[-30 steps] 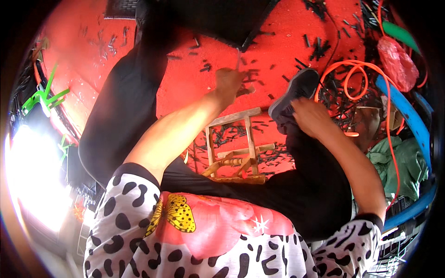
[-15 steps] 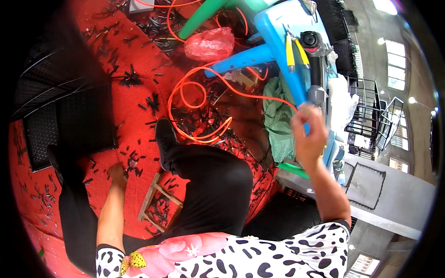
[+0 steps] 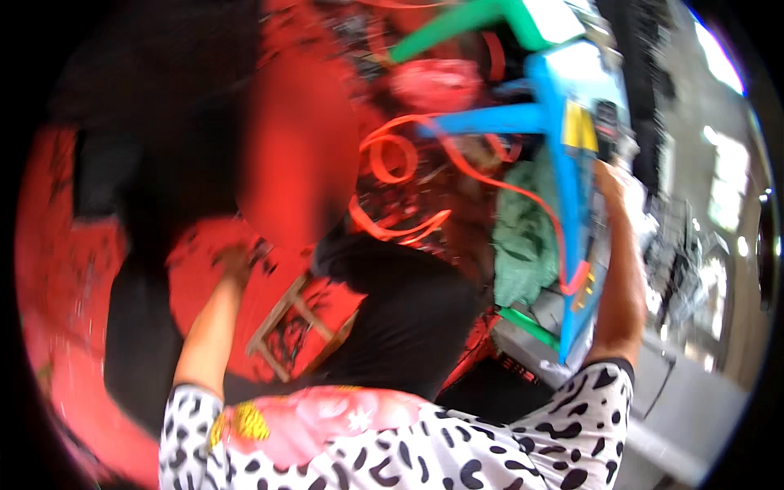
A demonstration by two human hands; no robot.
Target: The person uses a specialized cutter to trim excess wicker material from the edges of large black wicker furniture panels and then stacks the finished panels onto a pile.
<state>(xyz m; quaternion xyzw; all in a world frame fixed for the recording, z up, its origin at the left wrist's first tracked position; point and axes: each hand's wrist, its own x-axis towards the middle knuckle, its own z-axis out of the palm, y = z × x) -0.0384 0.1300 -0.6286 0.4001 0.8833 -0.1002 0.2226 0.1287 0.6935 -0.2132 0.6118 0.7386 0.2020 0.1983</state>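
Note:
My right hand (image 3: 607, 178) reaches to the blue stool (image 3: 563, 184) on the right, at the lower end of a black cylindrical tool (image 3: 606, 129). Motion smears its fingers, so a grip on the tool cannot be made out. Beside that tool lie yellow-handled pliers (image 3: 578, 129). An orange hose (image 3: 467, 170) loops over the floor and runs up to the stool, below my right hand. Low on the left, my left hand (image 3: 234, 260) hangs near the red floor covering (image 3: 196, 286), close to small dark scraps. Its fingers are blurred too.
A small wooden frame (image 3: 278, 327) lies by my knee. Green crumpled plastic (image 3: 523, 233) sits beside the blue stool, and a red plastic bag (image 3: 435, 85) lies farther off near a green stool leg (image 3: 449, 31). A large dark blurred shape (image 3: 175, 122) fills the upper left.
My right hand has moved up and away from me to the black tool. The hose end now rests lower on the stool. The whole view has shifted and blurred.

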